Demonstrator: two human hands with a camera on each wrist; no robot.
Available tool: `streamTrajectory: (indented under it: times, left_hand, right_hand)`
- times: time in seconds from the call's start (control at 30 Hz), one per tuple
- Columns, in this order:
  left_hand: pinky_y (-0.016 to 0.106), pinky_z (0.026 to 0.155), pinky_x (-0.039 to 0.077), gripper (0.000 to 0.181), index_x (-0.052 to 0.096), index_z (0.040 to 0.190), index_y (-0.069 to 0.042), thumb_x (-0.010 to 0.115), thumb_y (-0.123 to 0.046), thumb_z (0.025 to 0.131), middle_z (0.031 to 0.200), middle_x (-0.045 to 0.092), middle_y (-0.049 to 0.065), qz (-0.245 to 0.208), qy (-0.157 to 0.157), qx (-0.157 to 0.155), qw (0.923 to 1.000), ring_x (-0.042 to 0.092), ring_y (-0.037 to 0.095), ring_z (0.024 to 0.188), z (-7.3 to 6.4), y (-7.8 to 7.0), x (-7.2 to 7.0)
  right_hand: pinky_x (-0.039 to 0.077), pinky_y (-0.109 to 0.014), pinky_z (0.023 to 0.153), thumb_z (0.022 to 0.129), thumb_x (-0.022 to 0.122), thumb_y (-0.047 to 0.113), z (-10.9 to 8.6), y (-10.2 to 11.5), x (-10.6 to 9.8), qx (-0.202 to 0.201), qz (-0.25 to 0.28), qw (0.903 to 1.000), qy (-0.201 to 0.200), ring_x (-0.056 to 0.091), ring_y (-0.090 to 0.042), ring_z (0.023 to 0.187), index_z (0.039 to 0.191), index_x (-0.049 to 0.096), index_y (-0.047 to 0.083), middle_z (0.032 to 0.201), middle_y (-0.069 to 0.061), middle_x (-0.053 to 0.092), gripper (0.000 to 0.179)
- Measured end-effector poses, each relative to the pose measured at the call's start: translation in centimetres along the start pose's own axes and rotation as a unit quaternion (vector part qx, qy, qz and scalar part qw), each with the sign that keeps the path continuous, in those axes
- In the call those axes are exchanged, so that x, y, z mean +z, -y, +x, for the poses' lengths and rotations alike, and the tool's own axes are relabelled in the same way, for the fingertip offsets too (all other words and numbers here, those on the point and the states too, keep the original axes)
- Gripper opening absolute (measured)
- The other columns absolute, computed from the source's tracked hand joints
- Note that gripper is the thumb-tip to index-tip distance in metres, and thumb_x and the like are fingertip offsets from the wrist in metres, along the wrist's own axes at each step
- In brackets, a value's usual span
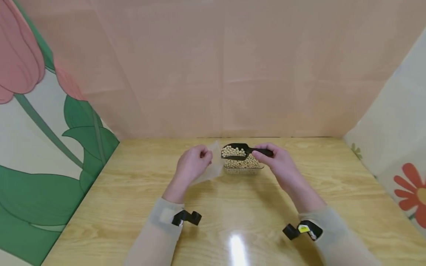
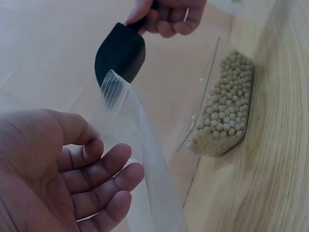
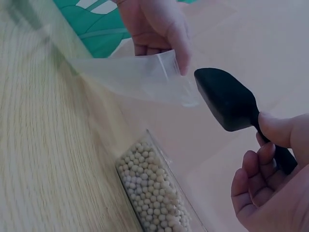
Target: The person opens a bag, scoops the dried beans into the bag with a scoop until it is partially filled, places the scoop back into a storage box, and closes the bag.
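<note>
My left hand (image 1: 194,164) pinches a clear, thin plastic bag (image 1: 214,166) near its top edge, between thumb and index finger. In the left wrist view the bag (image 2: 157,179) hangs limp, with a ribbed strip at its upper corner. With my right hand (image 1: 281,162) I grip the handle of a black scoop (image 1: 247,148), heaped with pale round beans (image 1: 232,151). The scoop's tip is close beside the bag's upper edge; in the right wrist view a small gap separates the scoop (image 3: 227,99) from the bag (image 3: 135,77). Below is a clear container (image 1: 243,171) of the same beans.
The container stands on a wood-grain table (image 1: 213,214), near its back edge. A plain pinkish sheet (image 1: 213,74) rises behind it. Flower-printed panels (image 1: 33,147) flank the table on the left and right. Each sleeve carries a small black strapped device (image 1: 191,217).
</note>
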State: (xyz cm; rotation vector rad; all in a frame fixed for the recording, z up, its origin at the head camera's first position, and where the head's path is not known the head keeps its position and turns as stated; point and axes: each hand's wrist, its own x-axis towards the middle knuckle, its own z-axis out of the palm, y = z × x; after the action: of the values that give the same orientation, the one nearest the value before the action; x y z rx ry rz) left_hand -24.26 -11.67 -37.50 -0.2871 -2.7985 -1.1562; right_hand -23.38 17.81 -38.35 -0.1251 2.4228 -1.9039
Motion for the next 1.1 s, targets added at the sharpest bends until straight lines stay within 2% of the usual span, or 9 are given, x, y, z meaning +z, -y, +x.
streamTrajectory:
  times: [0.23, 0.5, 0.67, 0.83, 0.9, 1.1]
  left_hand:
    - [0.037, 0.067, 0.048, 0.024, 0.07, 0.09, -0.016, 0.06, -0.022, 0.11, 0.084, 0.073, -0.005, -0.016, -0.001, 0.016, 0.9997, 0.061, 0.02, 0.069, 0.2, -0.3, -0.6]
    - [0.037, 0.066, 0.046, 0.023, 0.068, 0.089, -0.015, 0.059, -0.019, 0.11, 0.083, 0.07, -0.003, -0.021, 0.006, 0.029, 0.9993, 0.057, 0.019, 0.067, -0.3, 0.2, -0.4]
    - [0.038, 0.069, 0.046, 0.023, 0.065, 0.086, -0.014, 0.059, -0.016, 0.108, 0.081, 0.065, 0.001, -0.008, -0.006, 0.04, 0.9991, 0.055, 0.02, 0.069, -0.4, 0.6, -0.1]
    - [0.042, 0.079, 0.05, 0.021, 0.068, 0.087, -0.012, 0.059, -0.014, 0.106, 0.101, 0.068, 0.007, 0.012, -0.021, 0.046, 0.9986, 0.059, 0.023, 0.086, -0.4, 0.7, 0.1]
    - [0.043, 0.083, 0.051, 0.021, 0.07, 0.088, -0.012, 0.059, -0.014, 0.106, 0.111, 0.067, 0.008, 0.016, -0.024, 0.044, 0.9986, 0.059, 0.024, 0.093, -0.4, 0.7, 0.1]
    - [0.044, 0.083, 0.051, 0.02, 0.07, 0.091, -0.012, 0.059, -0.016, 0.107, 0.114, 0.069, 0.009, 0.016, -0.03, 0.044, 0.9985, 0.06, 0.025, 0.093, 0.0, 0.5, -0.2]
  right_hand:
    - [0.04, -0.052, 0.116, 0.105, 0.078, 0.034, 1.0, 0.5, 0.7, -0.003, 0.0, 0.9999, 0.015, 0.056, -0.029, 0.128, 0.138, 0.064, -0.002, 0.14, -0.016, 0.061, 0.051]
    - [0.046, -0.049, 0.108, 0.104, 0.079, 0.032, 1.3, -0.2, 1.6, -0.008, -0.037, 0.9991, 0.016, 0.06, -0.026, 0.12, 0.133, 0.068, 0.002, 0.134, -0.013, 0.066, 0.043]
    - [0.052, -0.048, 0.101, 0.106, 0.078, 0.031, 1.4, -0.7, 1.9, -0.019, -0.065, 0.9976, 0.016, 0.063, -0.027, 0.117, 0.13, 0.07, 0.003, 0.132, -0.015, 0.068, 0.038]
    - [0.053, -0.052, 0.099, 0.105, 0.078, 0.032, 1.5, -0.7, 2.1, -0.023, -0.091, 0.9954, 0.021, 0.064, -0.03, 0.116, 0.128, 0.071, 0.006, 0.132, -0.016, 0.07, 0.035]
    - [0.054, -0.05, 0.096, 0.105, 0.078, 0.032, 1.5, -0.4, 2.2, -0.028, -0.103, 0.994, 0.021, 0.064, -0.031, 0.114, 0.127, 0.071, 0.007, 0.132, -0.015, 0.07, 0.034]
    - [0.055, -0.039, 0.083, 0.105, 0.079, 0.031, 1.5, 0.1, 2.4, -0.052, -0.131, 0.99, 0.01, 0.064, -0.029, 0.103, 0.123, 0.072, 0.008, 0.126, -0.014, 0.072, 0.03]
